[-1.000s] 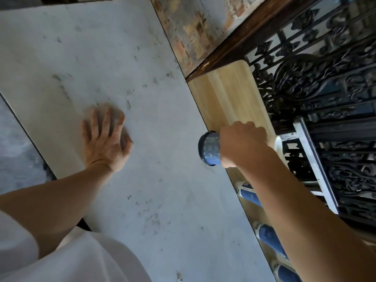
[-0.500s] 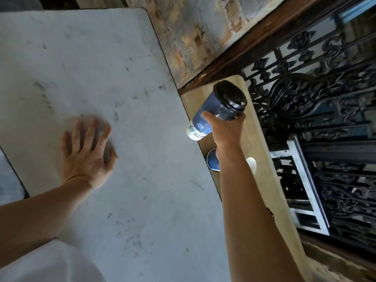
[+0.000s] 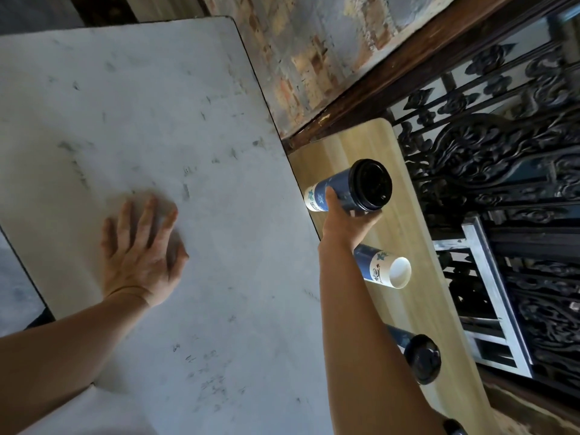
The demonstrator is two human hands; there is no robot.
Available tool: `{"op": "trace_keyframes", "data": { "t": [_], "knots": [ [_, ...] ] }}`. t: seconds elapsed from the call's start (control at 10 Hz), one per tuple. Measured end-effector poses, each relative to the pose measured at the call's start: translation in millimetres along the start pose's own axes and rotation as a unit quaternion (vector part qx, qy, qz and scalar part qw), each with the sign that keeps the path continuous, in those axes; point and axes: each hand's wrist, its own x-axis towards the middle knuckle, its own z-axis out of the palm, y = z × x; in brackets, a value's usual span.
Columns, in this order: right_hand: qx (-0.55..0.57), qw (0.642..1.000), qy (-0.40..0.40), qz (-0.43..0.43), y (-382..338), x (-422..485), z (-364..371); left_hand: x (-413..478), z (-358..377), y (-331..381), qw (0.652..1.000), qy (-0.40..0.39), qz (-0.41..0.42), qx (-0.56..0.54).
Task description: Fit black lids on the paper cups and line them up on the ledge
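R hand (image 3: 343, 219) is wrapped round the body of a blue paper cup (image 3: 334, 191), thumb on the near side, fingers under and mostly hidden behind the cup. Cup carries a black lid (image 3: 372, 185); it is held above the ledge (image 3: 354, 146), not resting on it. Long axis is tilted: lid end points up and to the right toward the camera, white-banded base (image 3: 312, 199) points down-left toward the worktop edge. Lid top is dark; detail hard to make out. Next along the ledge, just beside the R wrist, a 2nd cup (image 3: 381, 268) w/o lid, seen tipped by the wide lens, open white mouth toward the right; its left part is covered by the forearm. Further toward the bottom of the view, a 3rd cup (image 3: 422, 359) w/ black lid fitted, body largely hidden behind the forearm. At the bottom edge a 4th dark lid (image 3: 453, 428) is cut off by the frame. Ledge is light wood, running beside a black ornate iron railing (image 3: 502, 171) and ending at a brick wall (image 3: 314, 51). L hand (image 3: 141, 255) lies flat, palm down, fingers spread, holding nothing, on the grey scuffed worktop (image 3: 157, 89), well apart from the cups.
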Motion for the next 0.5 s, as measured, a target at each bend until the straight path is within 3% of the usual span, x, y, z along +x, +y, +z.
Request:
{"op": "trace_keyframes", "data": {
  "t": [0.2,0.5],
  "knots": [
    [0.013,1.0,-0.007,0.011,3.3,9.0,7.4,-0.5,-0.8,0.9,1.0,-0.001,-0.002,0.006],
    [-0.051,0.997,-0.044,0.036,27.1,-4.8,21.7,-0.5,1.1,0.1,1.0,0.003,-0.006,0.001]
  ]
}}
